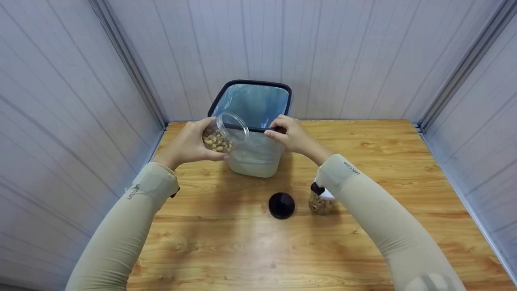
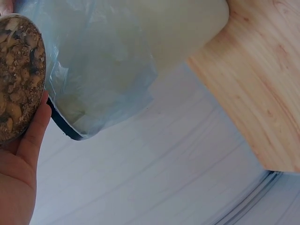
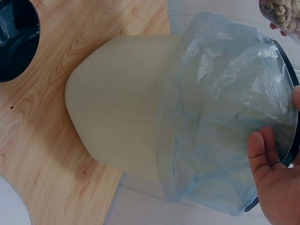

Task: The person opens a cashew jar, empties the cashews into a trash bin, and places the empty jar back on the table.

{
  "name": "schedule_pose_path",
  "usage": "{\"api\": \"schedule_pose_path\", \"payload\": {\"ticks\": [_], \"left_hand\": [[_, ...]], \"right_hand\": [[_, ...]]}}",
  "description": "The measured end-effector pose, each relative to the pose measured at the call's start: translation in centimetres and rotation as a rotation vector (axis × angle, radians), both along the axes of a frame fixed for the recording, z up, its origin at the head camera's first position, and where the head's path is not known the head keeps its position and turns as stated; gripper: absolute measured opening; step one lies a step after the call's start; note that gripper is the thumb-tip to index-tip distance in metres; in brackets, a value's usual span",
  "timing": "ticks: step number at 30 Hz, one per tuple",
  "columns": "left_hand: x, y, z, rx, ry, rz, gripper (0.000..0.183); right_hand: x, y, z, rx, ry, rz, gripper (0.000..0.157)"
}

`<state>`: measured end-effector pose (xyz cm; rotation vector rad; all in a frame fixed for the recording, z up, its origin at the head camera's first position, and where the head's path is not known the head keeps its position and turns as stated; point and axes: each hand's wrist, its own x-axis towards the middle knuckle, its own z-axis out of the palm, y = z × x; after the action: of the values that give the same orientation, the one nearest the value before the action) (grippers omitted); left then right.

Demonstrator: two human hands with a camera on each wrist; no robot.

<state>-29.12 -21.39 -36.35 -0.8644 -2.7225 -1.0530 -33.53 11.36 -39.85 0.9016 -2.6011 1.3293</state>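
A clear plastic jar (image 1: 233,130) with nuts inside is gripped by my left hand (image 1: 190,141). It tilts with its open mouth toward the right, over the near edge of the trash bin (image 1: 258,167). In the left wrist view, the jar's base (image 2: 21,77) shows brown bits and nuts. At the bin's front right, my right hand (image 1: 293,135) grips the dark rim; the right wrist view shows its fingers (image 3: 265,150) against the blue bag (image 3: 220,93) folded over the outside. Something dark shows between its fingers, too small to tell what.
On the wooden table (image 1: 226,242) lie a round black lid (image 1: 281,205) and, to its right, a nut-filled jar (image 1: 321,204) with a white lid, partly behind my right forearm. White panel walls (image 1: 323,60) stand at the back and both sides.
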Motion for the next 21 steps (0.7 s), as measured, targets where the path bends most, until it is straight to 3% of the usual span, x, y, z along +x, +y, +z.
{"api": "schedule_pose_path", "payload": {"ticks": [11, 15, 21], "left_hand": [[-0.2, -0.1, 1.2, 0.005, -0.025, 0.049, 0.073], [-0.2, -0.2, 1.7, 0.02, -0.056, 0.083, 0.076], [-0.8, -0.3, 2.4, -0.004, -0.022, 0.117, 0.082]], "right_hand": [[0.0, -0.2, 0.0, 0.012, -0.006, 0.002, 0.021], [0.0, -0.3, 0.0, 0.02, -0.013, 0.0, 0.021], [0.0, -0.3, -0.1, 0.025, -0.029, -0.012, 0.02]]}}
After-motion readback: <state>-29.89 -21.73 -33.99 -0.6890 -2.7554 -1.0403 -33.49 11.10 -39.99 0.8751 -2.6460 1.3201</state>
